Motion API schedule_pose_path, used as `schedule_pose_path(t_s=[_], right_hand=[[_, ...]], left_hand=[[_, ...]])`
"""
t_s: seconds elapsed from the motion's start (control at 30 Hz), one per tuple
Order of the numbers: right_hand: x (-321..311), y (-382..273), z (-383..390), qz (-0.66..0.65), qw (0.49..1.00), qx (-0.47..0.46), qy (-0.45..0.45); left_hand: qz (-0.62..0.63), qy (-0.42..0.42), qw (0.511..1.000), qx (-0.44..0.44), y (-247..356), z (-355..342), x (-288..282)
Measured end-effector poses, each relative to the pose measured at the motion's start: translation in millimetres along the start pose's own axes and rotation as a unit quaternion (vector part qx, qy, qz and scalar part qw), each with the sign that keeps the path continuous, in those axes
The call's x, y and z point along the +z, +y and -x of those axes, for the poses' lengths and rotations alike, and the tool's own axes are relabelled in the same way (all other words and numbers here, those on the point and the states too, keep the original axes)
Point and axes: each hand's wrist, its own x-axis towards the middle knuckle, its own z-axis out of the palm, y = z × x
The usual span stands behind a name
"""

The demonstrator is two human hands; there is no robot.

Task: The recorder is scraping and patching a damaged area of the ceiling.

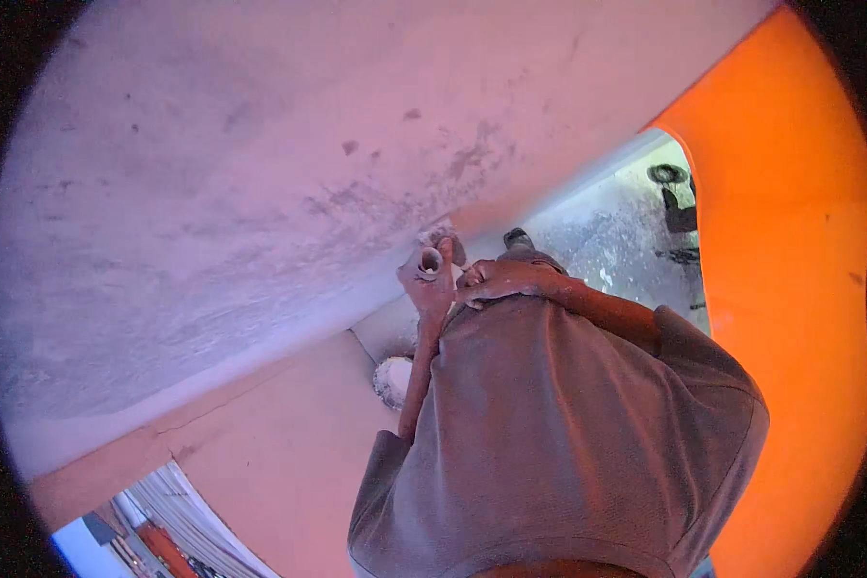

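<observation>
My left hand (pixel 424 287) is closed around a pale hollow tube (pixel 430 261), its open end facing up. A flat, whitish-smeared tool end (pixel 437 234) shows just beyond that hand; whether it joins the tube I cannot tell. Close at its right, my right hand (pixel 491 283) has curled fingers against my body, near the tool; what they hold is hidden. Behind my left forearm sits a round container (pixel 391 383) with white material inside.
A stained pale wall (pixel 212 212) fills the upper left. An orange wall (pixel 780 241) curves down the right. My shoe (pixel 516 238) stands on a white-spattered floor (pixel 597 241), with dark objects (pixel 679 212) farther right. A pink surface (pixel 260 433) and striped curtain (pixel 183 511) are lower left.
</observation>
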Motion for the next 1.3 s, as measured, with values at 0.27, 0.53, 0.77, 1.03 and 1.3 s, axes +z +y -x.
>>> schedule_pose_path(t_s=[0.27,0.53,0.77,1.03,1.3], right_hand=[[85.3,50.1,19.8,-0.056,0.958,-0.072,0.272],[119.2,77.6,79.0,-0.163,0.937,-0.037,0.308],[75.8,91.8,120.3,-0.281,0.903,-0.158,0.285],[7.7,109.5,164.0,-0.086,0.948,-0.153,0.267],[-37.6,106.8,191.0,-0.063,0.963,-0.168,0.203]], left_hand=[[0.121,0.031,0.976,-0.176,-36.4,52.1,-28.2],[0.210,0.031,0.937,-0.276,-37.9,105.4,-7.9],[0.286,0.187,0.907,-0.246,-10.5,92.0,6.4],[0.219,0.101,0.947,-0.213,17.2,108.5,86.3],[0.186,0.145,0.951,-0.199,55.4,132.7,144.1]])
